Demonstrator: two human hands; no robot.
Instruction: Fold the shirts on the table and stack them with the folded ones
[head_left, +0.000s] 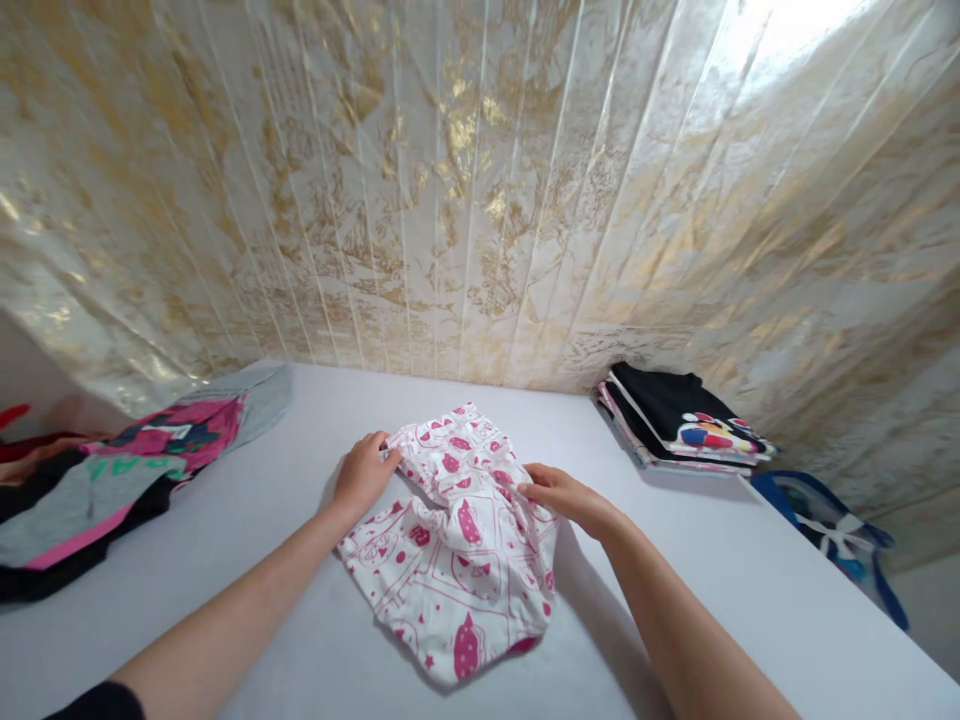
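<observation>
A crumpled white garment with pink prints (472, 540) lies on the white table in front of me; its folds hide whether it is a top or shorts. At its upper left edge, my left hand (365, 475) is closed on the fabric, fingertips curled over the border. My right hand (562, 493) pinches the opposite edge between thumb and fingers. Between the hands the cloth is bunched and wrinkled. Its lower part spreads toward me, and a bit of solid pink shows at the bottom right hem.
A neat stack of folded clothes (686, 420), black on top, sits at the back right. Loose clothes (150, 460) are heaped on the left. A blue-trimmed clear bag (840, 540) is beyond the right table edge (817, 560). A gold-patterned curtain (465, 200) hangs behind.
</observation>
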